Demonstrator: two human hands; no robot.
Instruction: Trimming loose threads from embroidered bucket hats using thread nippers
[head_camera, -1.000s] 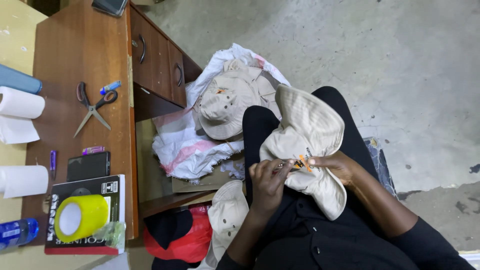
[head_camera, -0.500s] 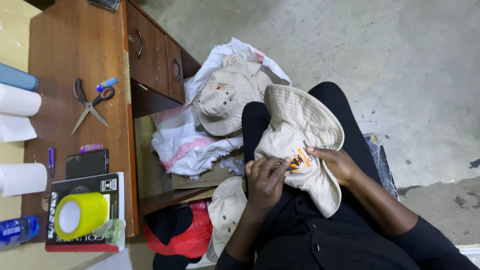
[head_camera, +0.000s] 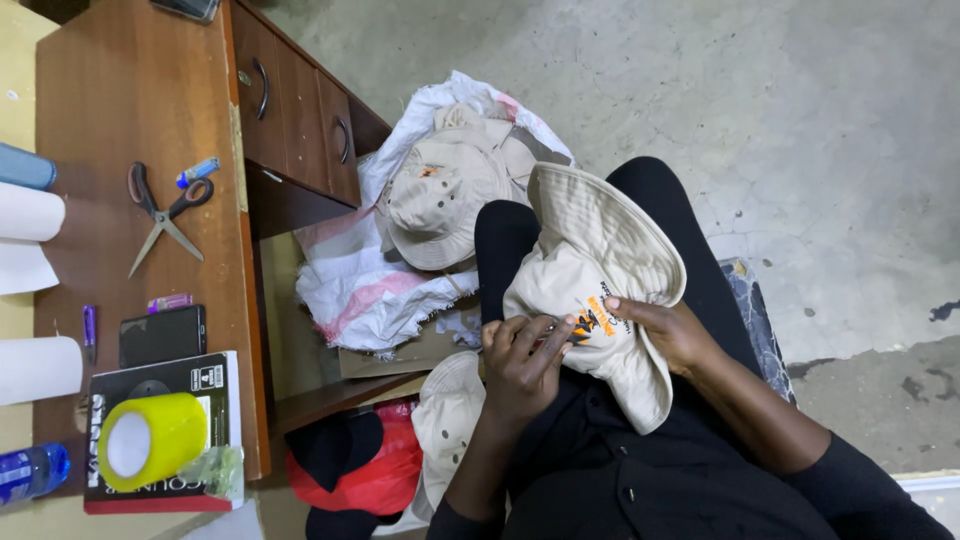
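Note:
A beige bucket hat (head_camera: 590, 250) with an orange and black stitched logo lies on my lap over dark trousers. My left hand (head_camera: 522, 362) pinches the cloth right at the logo, fingers curled. My right hand (head_camera: 668, 330) grips the hat beside the logo from the other side, with the thumb on top. The brim fans out away from me. Whether a small tool sits in my left fingers is too unclear to tell.
Another beige hat (head_camera: 440, 200) rests on a white sack (head_camera: 365, 300) on the floor, and a third hat (head_camera: 445, 420) lies by my left knee. The wooden desk (head_camera: 130, 110) at left holds scissors (head_camera: 160, 215), a phone (head_camera: 162, 335), a yellow tape roll (head_camera: 145, 440) and paper rolls (head_camera: 35, 370).
The hat has been turned on my lap, so the logo now faces up between both hands. My hands have shifted slightly toward me with it.

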